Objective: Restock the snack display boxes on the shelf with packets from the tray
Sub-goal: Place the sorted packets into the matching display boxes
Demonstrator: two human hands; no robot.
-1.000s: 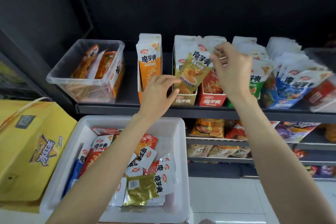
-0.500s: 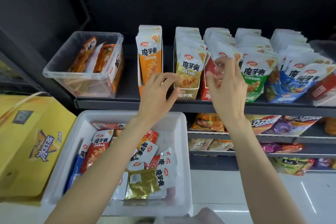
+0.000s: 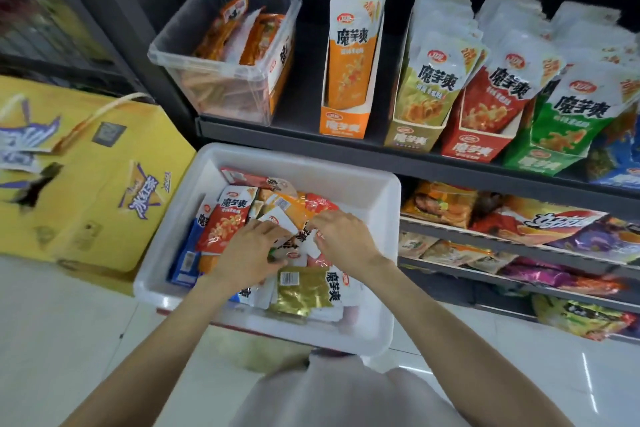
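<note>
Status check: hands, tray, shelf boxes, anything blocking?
Left hand and right hand both in white tray, fingering loose packets; grip unclear. Orange display box visibly less full than others. Nothing blocking.

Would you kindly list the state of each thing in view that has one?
white tray: holds loose packets
left hand: in the tray, fingers on packets, grip unclear
right hand: in the tray, fingers on packets, grip unclear
orange display box: packets upright
olive display box: full, packets upright
red display box: full
green display box: full, packets leaning
clear bin: open, partly filled
</note>
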